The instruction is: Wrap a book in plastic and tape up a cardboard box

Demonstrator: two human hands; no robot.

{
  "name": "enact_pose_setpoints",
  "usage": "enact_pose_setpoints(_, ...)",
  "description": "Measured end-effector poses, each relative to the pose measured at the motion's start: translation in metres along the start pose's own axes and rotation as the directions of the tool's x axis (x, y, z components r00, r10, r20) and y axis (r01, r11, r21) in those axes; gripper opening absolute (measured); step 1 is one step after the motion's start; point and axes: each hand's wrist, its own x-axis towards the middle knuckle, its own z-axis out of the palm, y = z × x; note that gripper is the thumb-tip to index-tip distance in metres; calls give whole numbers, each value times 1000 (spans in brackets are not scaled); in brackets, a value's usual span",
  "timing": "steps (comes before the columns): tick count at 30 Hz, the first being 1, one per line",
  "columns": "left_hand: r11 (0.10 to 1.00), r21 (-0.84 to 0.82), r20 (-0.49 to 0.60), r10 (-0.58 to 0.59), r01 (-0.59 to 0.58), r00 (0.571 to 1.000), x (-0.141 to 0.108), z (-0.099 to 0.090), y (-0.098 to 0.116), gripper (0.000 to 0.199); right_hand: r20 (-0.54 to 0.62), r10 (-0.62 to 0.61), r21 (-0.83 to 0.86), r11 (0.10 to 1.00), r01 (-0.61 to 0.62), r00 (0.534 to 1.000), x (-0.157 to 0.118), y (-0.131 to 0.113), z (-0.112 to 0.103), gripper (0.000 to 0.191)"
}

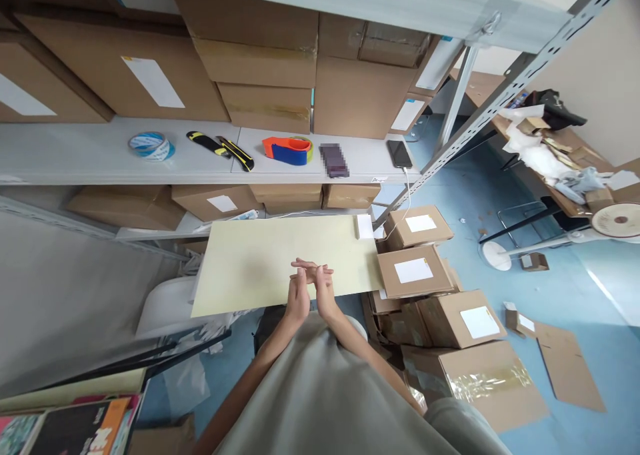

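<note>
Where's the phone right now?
In the head view, the phone lies on the grey shelf at its right end, just right of the pixelated dark item.

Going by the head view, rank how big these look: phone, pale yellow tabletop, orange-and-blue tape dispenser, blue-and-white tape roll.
1. Pale yellow tabletop
2. Tape dispenser and tape roll, too alike to rank
3. Phone

Storeroom or packing area | cardboard boxes (270, 105) on metal shelving (350, 168)
</note>
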Motion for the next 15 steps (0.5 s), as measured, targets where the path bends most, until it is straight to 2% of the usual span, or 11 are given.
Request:
enact_pose_setpoints(3,967,212,80,127,-141,989,-9,-8,-8,78,-26,173,187,968,-166,985,-3,-3,4,90)
enact_pose_setpoints(5,894,385,124,198,-231,972,-14,-15,-15,69,-29,302,292,914,-281,953,-6,-1,4,94)
enact_pose_setpoints(7,816,521,151,199,-249,968,-17,-23,-22,62,-35,389,377,858,-348,921,-8,4,3,91)
enact_pose_setpoints(9,781,587,147,155,-213,977,-17,-27,-28,62,-43,437,426,822,-379,899,-12,9,4,85)
enact_pose_setpoints(11,790,596,100,107,-146,989,-17,-29,-32,65,-29,466,434,803,-409,884,-16,14,6,82)
enact_pose_setpoints(13,832,552,20,50,-52,999,-18,-29,-32,70,-14,480,414,801,-432,877,-21,19,11,82)
enact_pose_setpoints(15,894,442,-53,-55,72,997,-19,-28,-30,76,-25,480,369,819,-438,877,-26,22,15,85)
